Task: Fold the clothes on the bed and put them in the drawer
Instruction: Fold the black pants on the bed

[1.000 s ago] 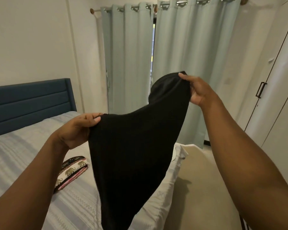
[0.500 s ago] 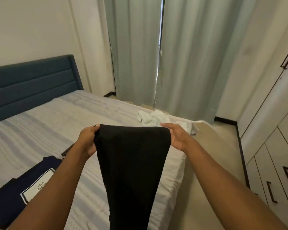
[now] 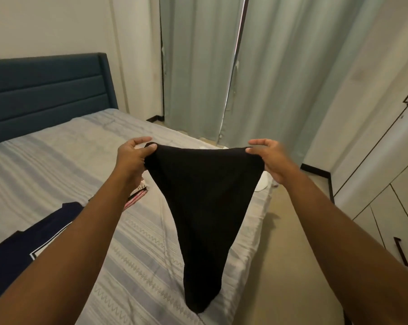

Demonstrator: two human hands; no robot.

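Black garment is held up in the air above the near part of the bed, spread between both hands. One top corner is pinched between thumb and curled fingers of the left hand; the other is gripped in the same way by the right hand, its index finger lifted above the cloth. The top edge is pulled taut, probably so that the fabric hangs flat and can be lined up for a fold. The rest tapers down to a narrow end near the striped bedspread; whether it touches cannot be told. A navy T-shirt lies flat on the bed under the left forearm, with a pink patterned item just beside it and a white cloth at the far bed corner. The drawers on the right are shut, so folding is judged unfinished.
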